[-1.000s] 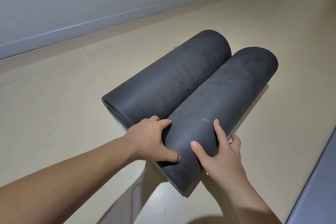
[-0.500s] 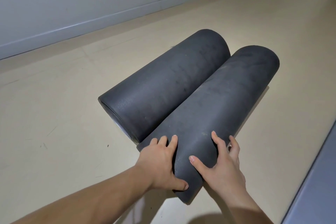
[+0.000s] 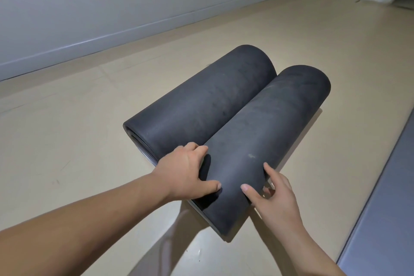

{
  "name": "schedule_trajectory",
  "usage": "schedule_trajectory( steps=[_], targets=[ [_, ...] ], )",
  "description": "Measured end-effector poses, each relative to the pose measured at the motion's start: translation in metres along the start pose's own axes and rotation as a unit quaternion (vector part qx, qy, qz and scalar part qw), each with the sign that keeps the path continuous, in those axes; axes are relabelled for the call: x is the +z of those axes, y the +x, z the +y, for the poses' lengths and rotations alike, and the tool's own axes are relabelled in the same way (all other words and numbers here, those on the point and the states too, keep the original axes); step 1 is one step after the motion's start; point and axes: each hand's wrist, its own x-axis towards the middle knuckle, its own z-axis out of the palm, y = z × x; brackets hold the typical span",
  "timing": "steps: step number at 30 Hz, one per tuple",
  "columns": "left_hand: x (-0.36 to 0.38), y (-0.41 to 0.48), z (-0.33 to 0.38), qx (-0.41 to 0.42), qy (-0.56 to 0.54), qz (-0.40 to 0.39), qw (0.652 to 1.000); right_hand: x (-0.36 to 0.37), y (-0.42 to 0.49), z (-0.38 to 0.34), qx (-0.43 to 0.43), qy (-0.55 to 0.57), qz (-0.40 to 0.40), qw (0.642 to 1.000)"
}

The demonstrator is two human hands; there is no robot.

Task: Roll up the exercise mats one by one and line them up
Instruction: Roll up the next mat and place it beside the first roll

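My left hand (image 3: 186,172) and right hand (image 3: 276,197) grip near end of dark grey rolled foam mat (image 3: 264,141), on beige floor (image 3: 67,141), touching other dark grey roll (image 3: 201,105). Aligning step; next: push ends flush.

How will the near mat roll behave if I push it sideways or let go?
Round and lying on smooth floor, the near roll would probably roll off rightward; the far roll touching its other side should block it. The left hand and right hand grip its near end, so released it may loosen. It looks like foam: likely light, squashy.
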Motion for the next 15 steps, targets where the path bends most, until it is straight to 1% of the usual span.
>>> schedule_trajectory(
  steps=[3, 6, 9, 10, 11, 13, 15],
  targets=[
    [0.006, -0.001, 0.006, -0.006, -0.009, -0.044, 0.999, 0.0, -0.001, 0.006, 0.02, 0.05, -0.001, 0.999],
    [0.016, -0.002, 0.013, -0.014, -0.011, -0.061, 0.998, 0.0, 0.0, 0.007, 0.024, 0.057, -0.002, 0.998],
    [0.021, 0.001, 0.018, -0.036, -0.002, -0.088, 0.995, 0.005, -0.002, 0.0, 0.074, 0.15, -0.05, 0.985],
    [0.022, 0.002, 0.019, -0.038, -0.001, -0.086, 0.996, 0.008, -0.005, -0.006, 0.095, 0.184, -0.071, 0.976],
    [0.024, 0.003, 0.02, -0.038, -0.004, -0.084, 0.996, 0.011, -0.005, -0.009, 0.111, 0.202, -0.074, 0.97],
    [0.028, 0.003, 0.02, -0.038, -0.031, -0.087, 0.995, 0.014, -0.006, -0.015, 0.105, 0.204, -0.052, 0.972],
    [0.031, 0.005, 0.017, -0.039, -0.082, -0.101, 0.991, 0.012, -0.005, -0.021, 0.071, 0.184, -0.041, 0.979]
  ],
)
